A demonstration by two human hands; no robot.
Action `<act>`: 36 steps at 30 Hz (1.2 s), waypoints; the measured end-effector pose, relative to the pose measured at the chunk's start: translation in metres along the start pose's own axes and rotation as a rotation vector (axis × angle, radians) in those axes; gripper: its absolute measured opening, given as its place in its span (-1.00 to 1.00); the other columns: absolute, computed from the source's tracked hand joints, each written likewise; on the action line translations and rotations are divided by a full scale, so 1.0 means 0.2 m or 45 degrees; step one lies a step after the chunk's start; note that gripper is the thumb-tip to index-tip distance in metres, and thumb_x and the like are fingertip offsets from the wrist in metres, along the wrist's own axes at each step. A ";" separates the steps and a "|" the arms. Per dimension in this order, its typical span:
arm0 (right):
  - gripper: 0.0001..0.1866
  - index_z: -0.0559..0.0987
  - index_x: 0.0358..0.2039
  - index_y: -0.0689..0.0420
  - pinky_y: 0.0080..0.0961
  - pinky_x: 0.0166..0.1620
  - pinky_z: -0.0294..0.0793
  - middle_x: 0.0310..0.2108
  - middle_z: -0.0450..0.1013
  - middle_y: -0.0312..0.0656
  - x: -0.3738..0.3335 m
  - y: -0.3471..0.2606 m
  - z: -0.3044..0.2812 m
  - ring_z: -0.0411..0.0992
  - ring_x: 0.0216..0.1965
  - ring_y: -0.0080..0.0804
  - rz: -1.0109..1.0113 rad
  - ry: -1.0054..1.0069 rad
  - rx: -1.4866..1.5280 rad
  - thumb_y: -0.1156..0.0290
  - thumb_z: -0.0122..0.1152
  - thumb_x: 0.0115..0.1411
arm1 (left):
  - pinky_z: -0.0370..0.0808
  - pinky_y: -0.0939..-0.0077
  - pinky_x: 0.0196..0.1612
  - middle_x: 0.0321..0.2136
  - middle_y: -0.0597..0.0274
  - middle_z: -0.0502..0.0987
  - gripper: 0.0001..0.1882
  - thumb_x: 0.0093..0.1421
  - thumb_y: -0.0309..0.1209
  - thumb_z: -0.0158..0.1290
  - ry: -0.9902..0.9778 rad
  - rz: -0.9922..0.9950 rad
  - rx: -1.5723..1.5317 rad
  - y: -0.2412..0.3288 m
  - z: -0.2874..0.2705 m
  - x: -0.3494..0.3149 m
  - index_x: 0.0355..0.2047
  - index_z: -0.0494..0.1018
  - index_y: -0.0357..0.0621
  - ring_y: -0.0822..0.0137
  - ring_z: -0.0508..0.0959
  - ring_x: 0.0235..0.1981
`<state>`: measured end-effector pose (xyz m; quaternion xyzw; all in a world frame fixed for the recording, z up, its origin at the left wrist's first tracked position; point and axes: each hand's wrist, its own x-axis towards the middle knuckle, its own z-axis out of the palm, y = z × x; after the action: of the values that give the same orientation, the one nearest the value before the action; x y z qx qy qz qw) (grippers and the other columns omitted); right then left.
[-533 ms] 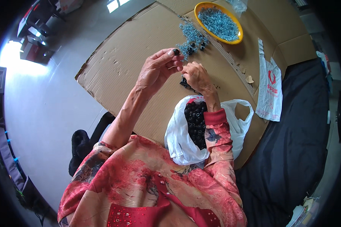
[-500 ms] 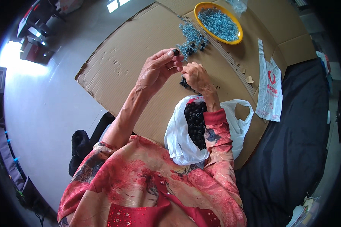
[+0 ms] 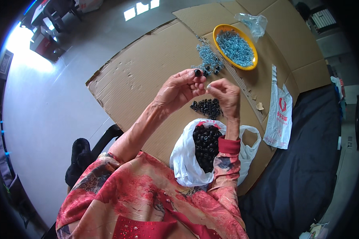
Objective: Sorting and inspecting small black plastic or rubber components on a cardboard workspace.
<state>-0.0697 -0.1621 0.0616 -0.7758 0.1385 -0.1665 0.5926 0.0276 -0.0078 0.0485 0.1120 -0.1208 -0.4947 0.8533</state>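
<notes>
My left hand (image 3: 177,90) is closed, with a small round black cap (image 3: 197,73) pinched between thumb and forefinger. Close beside it, my right hand (image 3: 226,96) pinches a tiny shiny clear piece (image 3: 208,86) in its fingertips, a little apart from the cap. Below the hands, a heap of small black parts (image 3: 207,107) lies on the cardboard (image 3: 147,63). Nearer me, an open white plastic bag (image 3: 183,163) holds many black caps (image 3: 206,147); my right forearm passes over its right side. Beyond the hands, small bluish clear pieces (image 3: 207,55) are spread with a few black ones.
A yellow oval bowl (image 3: 256,59) full of bluish pieces stands at the far right. Behind it lies a crumpled clear bag (image 3: 254,24). A flat white plastic bag (image 3: 278,119) rests on the cardboard's right side, next to black cloth (image 3: 295,167).
My right hand has lifted and turned, and the shiny piece now shows in its fingertips. The black heap below is more exposed. My left hand still holds the cap. The whole view has shifted.
</notes>
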 end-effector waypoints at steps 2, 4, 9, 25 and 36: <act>-0.92 0.51 -0.46 0.23 -0.67 -0.43 0.40 -0.55 0.47 -0.30 0.01 -0.12 0.01 0.42 -0.53 -0.62 -0.026 0.038 0.129 0.63 0.18 -0.03 | 0.46 0.37 -0.18 -0.33 0.14 0.50 -0.78 0.21 -0.39 -0.08 0.012 -0.012 -0.060 0.01 0.03 -0.01 -0.20 0.37 -0.27 0.38 0.50 -0.34; -0.90 0.51 -0.46 0.23 -0.72 -0.40 0.39 -0.54 0.45 -0.34 -0.01 -0.24 0.00 0.38 -0.50 -0.67 -0.094 0.100 0.238 0.66 0.19 -0.04 | 0.49 0.40 -0.20 -0.35 0.13 0.51 -0.80 0.20 -0.40 -0.07 0.011 -0.010 -0.044 0.01 0.08 -0.01 -0.23 0.38 -0.28 0.37 0.51 -0.36; -0.89 0.52 -0.47 0.22 -0.67 -0.40 0.40 -0.53 0.46 -0.34 -0.02 -0.36 0.02 0.39 -0.48 -0.65 -0.232 0.076 0.006 0.65 0.22 -0.07 | 0.47 0.42 -0.20 -0.37 0.16 0.51 -0.79 0.19 -0.38 -0.04 0.034 0.033 0.184 -0.01 0.09 0.00 -0.23 0.40 -0.27 0.40 0.50 -0.36; -0.88 0.52 -0.51 0.22 -0.67 -0.40 0.43 -0.58 0.46 -0.29 -0.01 -0.40 0.00 0.40 -0.51 -0.64 -0.206 -0.082 -0.073 0.60 0.29 -0.11 | 0.49 0.46 -0.21 -0.41 0.20 0.52 -0.80 0.12 -0.41 0.06 0.060 -0.006 0.555 -0.01 0.11 -0.02 -0.27 0.45 -0.25 0.37 0.52 -0.38; -0.72 0.51 -0.35 0.22 -0.67 -0.34 0.45 -0.48 0.46 -0.26 0.07 -0.25 -0.04 0.42 -0.49 -0.58 -0.001 -0.277 0.401 0.35 0.32 -0.05 | 0.51 0.41 -0.19 -0.40 0.16 0.53 -0.82 0.13 -0.42 0.04 0.032 0.005 0.530 -0.03 0.11 -0.01 -0.28 0.46 -0.26 0.34 0.54 -0.35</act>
<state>-0.0602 -0.1616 0.1123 -0.6870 0.0455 -0.1017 0.7181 0.0153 -0.0104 0.0668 0.2919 -0.2102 -0.4560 0.8140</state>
